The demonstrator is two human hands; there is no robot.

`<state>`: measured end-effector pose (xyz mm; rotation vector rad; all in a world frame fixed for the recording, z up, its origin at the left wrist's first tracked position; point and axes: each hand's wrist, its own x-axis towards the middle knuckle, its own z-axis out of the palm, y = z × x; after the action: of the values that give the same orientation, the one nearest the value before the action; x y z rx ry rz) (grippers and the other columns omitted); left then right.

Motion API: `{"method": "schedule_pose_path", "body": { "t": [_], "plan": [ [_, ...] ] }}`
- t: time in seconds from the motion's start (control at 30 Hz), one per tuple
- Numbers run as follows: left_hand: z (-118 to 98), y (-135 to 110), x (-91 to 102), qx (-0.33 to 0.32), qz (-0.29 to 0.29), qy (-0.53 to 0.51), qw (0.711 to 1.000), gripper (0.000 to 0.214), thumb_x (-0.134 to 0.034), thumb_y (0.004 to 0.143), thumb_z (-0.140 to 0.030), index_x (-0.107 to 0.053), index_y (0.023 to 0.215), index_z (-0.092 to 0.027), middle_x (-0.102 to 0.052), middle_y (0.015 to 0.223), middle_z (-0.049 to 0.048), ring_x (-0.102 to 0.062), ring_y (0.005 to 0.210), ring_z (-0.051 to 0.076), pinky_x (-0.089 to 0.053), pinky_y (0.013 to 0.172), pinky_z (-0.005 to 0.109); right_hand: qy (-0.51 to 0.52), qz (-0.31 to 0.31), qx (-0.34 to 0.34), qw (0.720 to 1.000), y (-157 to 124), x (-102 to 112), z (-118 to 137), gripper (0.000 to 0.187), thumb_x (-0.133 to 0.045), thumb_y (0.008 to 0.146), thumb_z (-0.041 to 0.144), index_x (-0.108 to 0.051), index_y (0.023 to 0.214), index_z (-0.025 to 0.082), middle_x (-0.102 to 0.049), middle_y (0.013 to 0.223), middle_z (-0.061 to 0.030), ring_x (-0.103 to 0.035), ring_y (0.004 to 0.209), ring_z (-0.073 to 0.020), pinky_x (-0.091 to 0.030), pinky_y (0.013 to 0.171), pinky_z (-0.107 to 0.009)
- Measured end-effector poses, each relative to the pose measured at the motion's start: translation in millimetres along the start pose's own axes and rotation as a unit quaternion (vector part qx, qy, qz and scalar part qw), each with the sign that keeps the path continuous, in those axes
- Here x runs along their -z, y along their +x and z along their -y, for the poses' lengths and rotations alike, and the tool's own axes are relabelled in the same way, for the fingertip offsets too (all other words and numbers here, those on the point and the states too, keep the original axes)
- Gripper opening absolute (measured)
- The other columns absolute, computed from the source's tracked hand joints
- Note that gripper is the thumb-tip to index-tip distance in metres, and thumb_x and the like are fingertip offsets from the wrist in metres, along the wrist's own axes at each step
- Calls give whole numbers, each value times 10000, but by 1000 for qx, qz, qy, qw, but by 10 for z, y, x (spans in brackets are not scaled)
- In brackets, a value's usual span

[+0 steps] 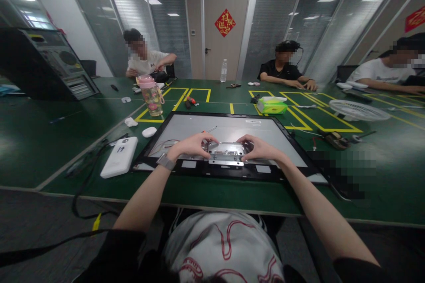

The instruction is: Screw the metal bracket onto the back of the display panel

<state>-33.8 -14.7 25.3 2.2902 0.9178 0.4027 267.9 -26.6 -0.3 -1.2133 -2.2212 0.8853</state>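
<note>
A large flat display panel (186,130) with a black frame lies on the green table, its silvery back facing up. Over its near middle sits a metal bracket plate (226,152) with small connectors on it. My left hand (195,145) grips the plate's left side between thumb and fingers. On the opposite side my right hand (257,148) holds the plate's right edge the same way. Thin wires (164,145) lie on the panel left of my left hand. Whether the plate rests on the panel or is slightly raised, I cannot tell.
Left of the panel are a white power bank (119,158) with a black cable and a pink-lidded bottle (151,97). Behind it stands a green tissue pack (272,105). A white ring-shaped guard (358,110) lies right. A computer case (49,64) stands far left. Several people sit opposite.
</note>
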Motion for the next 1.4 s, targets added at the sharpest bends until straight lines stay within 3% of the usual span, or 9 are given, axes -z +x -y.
{"method": "schedule_pose_path", "body": {
  "t": [0.33, 0.63, 0.93, 1.4],
  "plan": [
    [-31, 1, -32, -22, -9, 34, 999, 527, -741, 650, -266, -638, 1166, -240, -570, 1098, 38, -554, 960, 206, -451, 826, 299, -51, -26, 24, 998, -2, -43, -42, 589, -824, 569, 348, -602, 1092, 194, -590, 1131, -83, -562, 1073, -273, -447, 959, -421],
    [-2, 11, -45, -17, 5, 46, 999, 576, -715, 649, -242, -613, 1215, -243, -569, 1138, 43, -548, 988, 207, -450, 841, 293, -49, 5, 5, 999, 0, -50, -79, 649, -799, 606, 402, -563, 1178, 205, -563, 1121, -83, -553, 1027, -260, -472, 904, -404],
    [-3, 42, -113, -9, 1, 53, 999, 562, -698, 730, -397, -580, 1258, -247, -567, 1185, 41, -552, 991, 196, -447, 855, 278, -47, 28, 62, 997, -41, -84, 31, 622, -704, 740, 413, -468, 1285, 227, -479, 1313, -100, -465, 1231, -273, -380, 1056, -452],
    [-19, 66, -164, -19, -10, 84, 996, 541, -686, 727, -333, -578, 1244, -213, -554, 1118, 47, -540, 934, 190, -445, 805, 268, -69, -5, 119, 990, 5, -208, 52, 520, -671, 786, 373, -489, 1248, 217, -522, 1217, -97, -499, 1148, -265, -415, 1002, -463]
  ]
}}
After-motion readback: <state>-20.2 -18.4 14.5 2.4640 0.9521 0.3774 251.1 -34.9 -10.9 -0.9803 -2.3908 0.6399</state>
